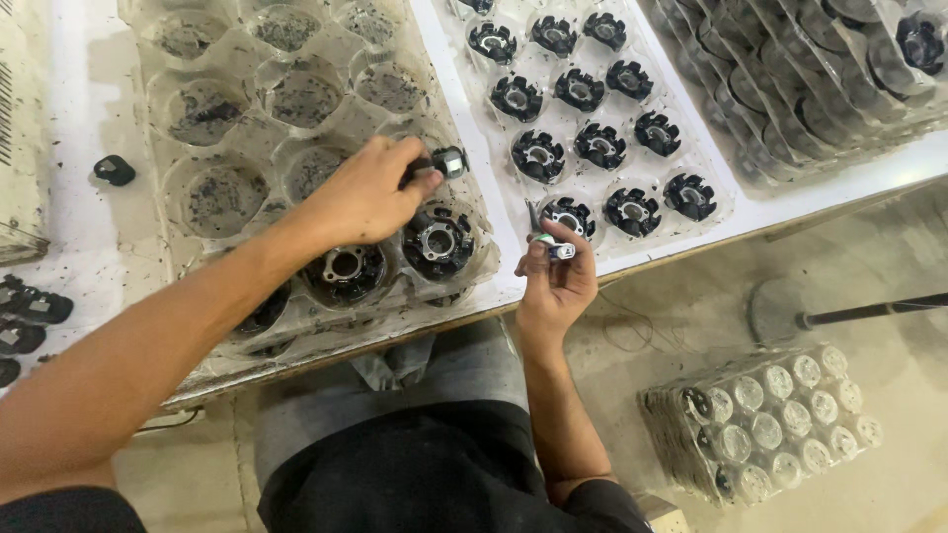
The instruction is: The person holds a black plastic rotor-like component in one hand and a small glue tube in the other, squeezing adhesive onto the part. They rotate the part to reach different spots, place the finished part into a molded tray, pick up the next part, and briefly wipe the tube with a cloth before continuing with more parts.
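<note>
Head view, looking down: left hand [363,195] pinches a small black round part [446,162] above a dirty clear plastic tray [212,59] on the white surface [79,237]. Right hand [556,279] grips a small tool [549,242] beside a second tray [513,212] of black parts.

A white table [79,237] bears clear plastic trays [247,128] of black parts [579,91].

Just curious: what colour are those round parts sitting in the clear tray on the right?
The round parts are black, seen in the head view.
</note>
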`<action>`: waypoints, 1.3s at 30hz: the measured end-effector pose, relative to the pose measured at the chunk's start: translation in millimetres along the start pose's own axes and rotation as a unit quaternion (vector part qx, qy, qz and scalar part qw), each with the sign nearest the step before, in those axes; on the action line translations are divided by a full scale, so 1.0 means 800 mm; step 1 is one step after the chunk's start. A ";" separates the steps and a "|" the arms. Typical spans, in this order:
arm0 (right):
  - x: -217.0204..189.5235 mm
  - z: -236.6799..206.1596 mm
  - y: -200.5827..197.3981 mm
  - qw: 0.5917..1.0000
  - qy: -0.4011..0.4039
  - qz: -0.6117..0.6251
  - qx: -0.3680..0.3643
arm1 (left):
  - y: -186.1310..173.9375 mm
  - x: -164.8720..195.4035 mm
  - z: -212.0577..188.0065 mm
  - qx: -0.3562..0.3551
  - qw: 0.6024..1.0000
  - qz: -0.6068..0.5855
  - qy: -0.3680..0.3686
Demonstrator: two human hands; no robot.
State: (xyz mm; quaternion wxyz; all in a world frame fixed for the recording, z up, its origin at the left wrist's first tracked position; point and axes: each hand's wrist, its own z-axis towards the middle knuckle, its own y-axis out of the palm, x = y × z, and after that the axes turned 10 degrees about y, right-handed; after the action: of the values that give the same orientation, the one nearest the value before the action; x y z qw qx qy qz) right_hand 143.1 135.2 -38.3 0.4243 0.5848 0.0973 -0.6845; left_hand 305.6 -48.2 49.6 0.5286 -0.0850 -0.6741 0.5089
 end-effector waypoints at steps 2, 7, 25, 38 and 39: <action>-0.013 0.000 0.013 0.999 0.001 -0.045 -0.015 | -0.015 0.008 -0.036 -0.007 0.991 -0.135 -0.010; -0.036 -0.008 0.054 0.992 -0.017 -0.012 -0.127 | -0.030 0.025 -0.116 0.089 0.844 -0.528 -0.014; -0.057 -0.055 0.166 0.955 0.034 -0.030 -0.293 | -0.039 -0.009 -0.144 0.361 0.650 -0.595 0.307; -0.062 -0.062 0.174 0.939 -0.087 -0.070 -0.325 | -0.055 0.001 -0.166 0.330 0.731 -0.472 0.366; -0.063 -0.061 0.175 0.938 -0.081 -0.066 -0.329 | -0.055 0.001 -0.165 0.329 0.734 -0.465 0.369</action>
State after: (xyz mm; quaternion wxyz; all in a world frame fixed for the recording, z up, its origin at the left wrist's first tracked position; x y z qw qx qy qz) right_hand 272.9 102.3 42.5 0.5536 0.3471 0.3209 -0.6856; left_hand 429.0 10.4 74.1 0.9017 0.2368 -0.1719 0.3182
